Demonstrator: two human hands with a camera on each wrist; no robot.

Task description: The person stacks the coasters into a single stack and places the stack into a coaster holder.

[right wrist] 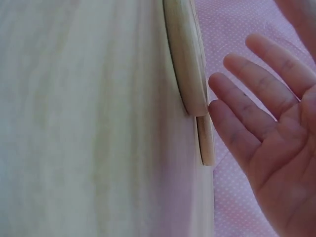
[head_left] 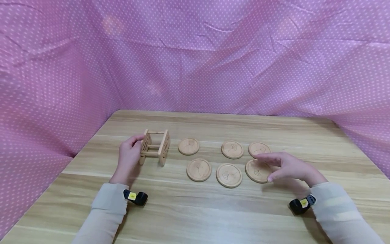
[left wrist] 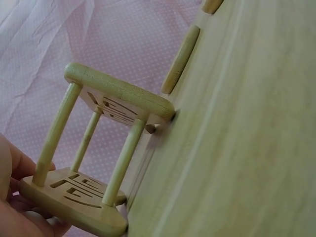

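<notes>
A small wooden coaster rack [head_left: 154, 145] with slotted side panels and round rods stands at the left of the table. My left hand [head_left: 129, 154] holds its left side panel, and in the left wrist view the fingers [left wrist: 24, 217] lie around that panel's outer face. Several round wooden coasters, each with a leaf drawing, lie flat to the right of the rack. My right hand [head_left: 287, 166] hovers over the front right coaster [head_left: 254, 173], thumb and fingers spread. Its fingers [right wrist: 242, 106] look straight in the right wrist view; whether they touch the coaster I cannot tell.
Behind the front right coaster lies another coaster [head_left: 259, 148], partly behind my fingertips. Further left are the front middle coaster [head_left: 229, 175] and the front left coaster [head_left: 198, 170]. Pink dotted cloth [head_left: 195, 61] hangs around the back and sides of the wooden table [head_left: 189, 217].
</notes>
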